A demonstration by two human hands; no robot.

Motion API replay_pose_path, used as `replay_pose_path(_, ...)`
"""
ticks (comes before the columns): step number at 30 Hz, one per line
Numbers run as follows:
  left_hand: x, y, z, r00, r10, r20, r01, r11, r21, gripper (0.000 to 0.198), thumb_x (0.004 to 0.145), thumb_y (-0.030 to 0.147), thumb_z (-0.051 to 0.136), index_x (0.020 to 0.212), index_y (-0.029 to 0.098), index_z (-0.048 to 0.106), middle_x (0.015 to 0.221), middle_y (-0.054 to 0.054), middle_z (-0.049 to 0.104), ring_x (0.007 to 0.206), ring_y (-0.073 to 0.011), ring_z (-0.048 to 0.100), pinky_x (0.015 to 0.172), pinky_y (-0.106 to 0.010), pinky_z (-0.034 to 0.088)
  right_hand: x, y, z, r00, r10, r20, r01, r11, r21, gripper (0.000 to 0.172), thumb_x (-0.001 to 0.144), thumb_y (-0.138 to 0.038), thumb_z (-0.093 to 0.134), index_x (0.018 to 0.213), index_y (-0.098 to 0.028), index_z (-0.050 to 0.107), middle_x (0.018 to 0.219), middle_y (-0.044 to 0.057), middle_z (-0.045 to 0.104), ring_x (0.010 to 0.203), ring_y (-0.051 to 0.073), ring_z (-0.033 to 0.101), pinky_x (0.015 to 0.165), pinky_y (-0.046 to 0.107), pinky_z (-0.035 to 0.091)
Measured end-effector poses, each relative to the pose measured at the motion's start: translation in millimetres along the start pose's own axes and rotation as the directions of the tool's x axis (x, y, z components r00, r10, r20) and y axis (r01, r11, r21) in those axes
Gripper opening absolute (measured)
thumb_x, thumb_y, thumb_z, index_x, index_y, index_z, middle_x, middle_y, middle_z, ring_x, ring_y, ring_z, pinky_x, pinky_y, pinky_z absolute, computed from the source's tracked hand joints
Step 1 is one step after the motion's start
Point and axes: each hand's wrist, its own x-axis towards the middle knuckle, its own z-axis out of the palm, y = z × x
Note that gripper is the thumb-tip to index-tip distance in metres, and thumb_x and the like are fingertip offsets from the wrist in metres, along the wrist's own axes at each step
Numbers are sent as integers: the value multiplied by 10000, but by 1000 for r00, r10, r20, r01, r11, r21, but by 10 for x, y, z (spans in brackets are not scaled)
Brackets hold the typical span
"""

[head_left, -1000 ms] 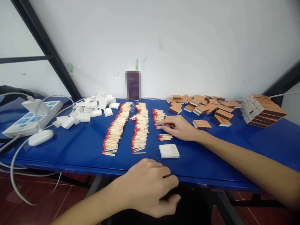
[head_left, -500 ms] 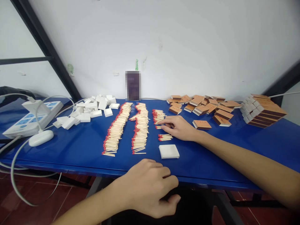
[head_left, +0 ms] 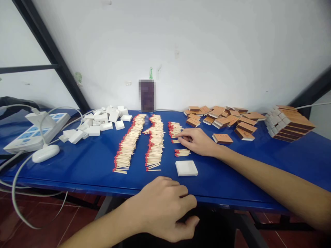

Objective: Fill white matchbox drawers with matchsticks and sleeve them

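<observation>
My right hand (head_left: pixel 198 141) is over the shortest row of matches, its thumb and fingertips drawn together on a few red-tipped matches (head_left: pixel 174 141). Just beyond the fingers lies the rest of that row (head_left: pixel 174 129). Nearer to me is a small separate group of matches (head_left: pixel 182 152). In front of that group a white matchbox tray (head_left: pixel 186 167) lies flat. My left hand (head_left: pixel 168 208) hangs at the table's front edge, loosely curled, with its thumb apart and nothing in it. Two long rows of matches (head_left: pixel 129 143) (head_left: pixel 154 144) extend to the left.
White trays (head_left: pixel 99 119) are heaped at the back left, beside a power strip (head_left: pixel 36 132) with cables. Brown matchbox sleeves (head_left: pixel 222 115) lie scattered at the back right. A stack of matchboxes (head_left: pixel 291 122) stands farther right. A pixelated dark object (head_left: pixel 147 96) leans on the wall.
Hardly anything differs; the whole view has shifted by a few pixels. Both hands keep their places, the right one still at the matches.
</observation>
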Motion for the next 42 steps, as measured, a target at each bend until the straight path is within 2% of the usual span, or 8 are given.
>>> replay_pose_path(10, 6, -5, 13, 1000, -1, -11, 1, 1000, -1, 243, 829, 363, 612, 687, 207, 492, 587, 46, 483, 510, -125, 450, 524, -288, 348, 2, -3, 8, 1000, 6, 22, -5, 999, -44, 286, 889, -241, 528, 1062, -159, 740, 636, 2, 584, 566, 128, 487, 578, 257, 349)
replay_pose_path(32, -8, 1, 29, 999, 0, -43, 1, 1000, 8, 243, 817, 366, 631, 696, 213, 486, 590, 59, 468, 508, -124, 432, 536, -292, 368, 5, -5, -5, 998, 28, 53, -26, 999, -23, 330, 880, -238, 520, 1113, -139, 732, 616, -7, 546, 563, 129, 470, 595, 265, 336)
replay_pose_path(42, -2, 5, 1, 999, -1, -34, 1, 1000, 0, 250, 817, 356, 639, 688, 209, 483, 582, 57, 464, 507, -122, 427, 531, -289, 350, 14, 0, -9, 995, 77, 68, -77, 997, -3, 311, 870, -245, 535, 1101, -157, 722, 585, -34, 494, 540, 121, 451, 572, 262, 316)
